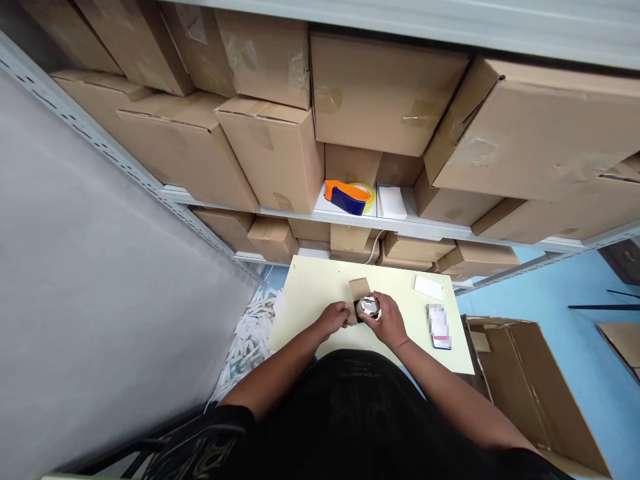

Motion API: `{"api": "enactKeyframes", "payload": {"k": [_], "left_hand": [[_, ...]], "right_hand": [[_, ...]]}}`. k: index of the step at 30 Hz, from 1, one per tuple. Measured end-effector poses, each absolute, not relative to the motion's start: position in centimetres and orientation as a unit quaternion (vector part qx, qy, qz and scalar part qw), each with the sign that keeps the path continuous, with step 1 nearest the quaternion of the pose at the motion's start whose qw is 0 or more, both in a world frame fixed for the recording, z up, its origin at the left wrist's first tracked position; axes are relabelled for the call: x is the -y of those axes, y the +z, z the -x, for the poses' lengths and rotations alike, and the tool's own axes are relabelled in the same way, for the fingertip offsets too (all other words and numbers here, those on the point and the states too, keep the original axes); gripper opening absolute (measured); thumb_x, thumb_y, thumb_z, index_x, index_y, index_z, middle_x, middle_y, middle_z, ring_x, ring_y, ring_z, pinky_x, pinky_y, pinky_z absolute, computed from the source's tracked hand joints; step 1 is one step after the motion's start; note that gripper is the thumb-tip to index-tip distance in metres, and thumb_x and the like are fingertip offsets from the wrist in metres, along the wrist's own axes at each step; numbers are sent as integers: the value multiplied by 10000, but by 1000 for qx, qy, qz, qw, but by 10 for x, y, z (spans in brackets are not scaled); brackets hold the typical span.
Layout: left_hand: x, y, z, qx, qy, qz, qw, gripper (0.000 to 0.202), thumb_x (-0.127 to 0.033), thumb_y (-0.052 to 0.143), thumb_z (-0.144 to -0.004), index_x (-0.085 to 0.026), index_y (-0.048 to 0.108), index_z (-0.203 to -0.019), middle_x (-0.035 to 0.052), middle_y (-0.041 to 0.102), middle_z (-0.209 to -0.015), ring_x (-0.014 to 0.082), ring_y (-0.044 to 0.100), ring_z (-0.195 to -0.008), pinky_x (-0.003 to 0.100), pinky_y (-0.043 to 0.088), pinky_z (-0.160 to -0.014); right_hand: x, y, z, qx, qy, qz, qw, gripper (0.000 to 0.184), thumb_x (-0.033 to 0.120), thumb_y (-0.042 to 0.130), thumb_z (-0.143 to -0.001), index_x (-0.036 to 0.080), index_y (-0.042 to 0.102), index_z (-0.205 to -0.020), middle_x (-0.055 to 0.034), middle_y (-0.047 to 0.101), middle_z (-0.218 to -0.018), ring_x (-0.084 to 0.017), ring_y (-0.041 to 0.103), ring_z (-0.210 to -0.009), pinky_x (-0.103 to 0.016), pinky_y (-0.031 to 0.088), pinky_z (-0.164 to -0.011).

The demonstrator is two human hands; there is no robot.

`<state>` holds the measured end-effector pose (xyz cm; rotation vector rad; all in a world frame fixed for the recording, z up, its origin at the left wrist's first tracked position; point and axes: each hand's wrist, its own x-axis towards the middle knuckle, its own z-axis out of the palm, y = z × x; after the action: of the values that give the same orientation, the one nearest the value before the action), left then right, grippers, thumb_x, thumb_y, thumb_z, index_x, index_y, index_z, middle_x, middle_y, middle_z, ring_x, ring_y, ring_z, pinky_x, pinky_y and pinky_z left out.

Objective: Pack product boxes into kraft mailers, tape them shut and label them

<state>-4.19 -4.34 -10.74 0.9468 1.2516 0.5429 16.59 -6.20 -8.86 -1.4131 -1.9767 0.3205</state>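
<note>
A small brown cardboard box with its flap raised stands near the middle of the pale yellow table. My left hand grips the near left side of this box, its fingers closed on the cardboard. In my right hand is a round container with a shiny silver top, held between thumb and fingers at the box's opening. The lower part of the container is hidden, so I cannot tell how far inside the box it sits.
A phone and a white slab-like item lie on the table's right side. Shelves ahead hold cardboard boxes and an orange and blue tape dispenser. White paper scraps cover the floor at left; a large open carton stands at right.
</note>
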Motion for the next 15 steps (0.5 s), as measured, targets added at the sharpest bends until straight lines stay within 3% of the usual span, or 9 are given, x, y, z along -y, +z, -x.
{"api": "enactKeyframes", "payload": {"k": [7,10,15], "left_hand": [[47,-104,38,-543,235,-458,664,219,-395,633,-841,-178,611,-855,24,670,-792,155,624,-694,270,493,-658],[48,-104,38,-552,233,-488,634,231,-422,601,-865,-191,597,-850,9,659,-787,157,608,-692,276,488,-658],[52,-100,39,-583,235,-582,516,238,-415,555,-913,-205,570,-803,-10,618,-752,172,607,-729,288,483,-681]], "right_hand": [[70,-111,-168,791,99,542,265,416,457,689,-919,216,634,-1253,-168,613,-1253,-365,553,-1213,-562,489,-1010],[76,-109,-175,816,110,519,231,463,481,708,-900,229,643,-1283,-175,579,-1350,-395,509,-1297,-603,463,-1058],[86,-102,-196,757,158,553,309,563,407,630,-952,215,491,-1462,-191,505,-1459,-357,481,-1381,-582,469,-1116]]}}
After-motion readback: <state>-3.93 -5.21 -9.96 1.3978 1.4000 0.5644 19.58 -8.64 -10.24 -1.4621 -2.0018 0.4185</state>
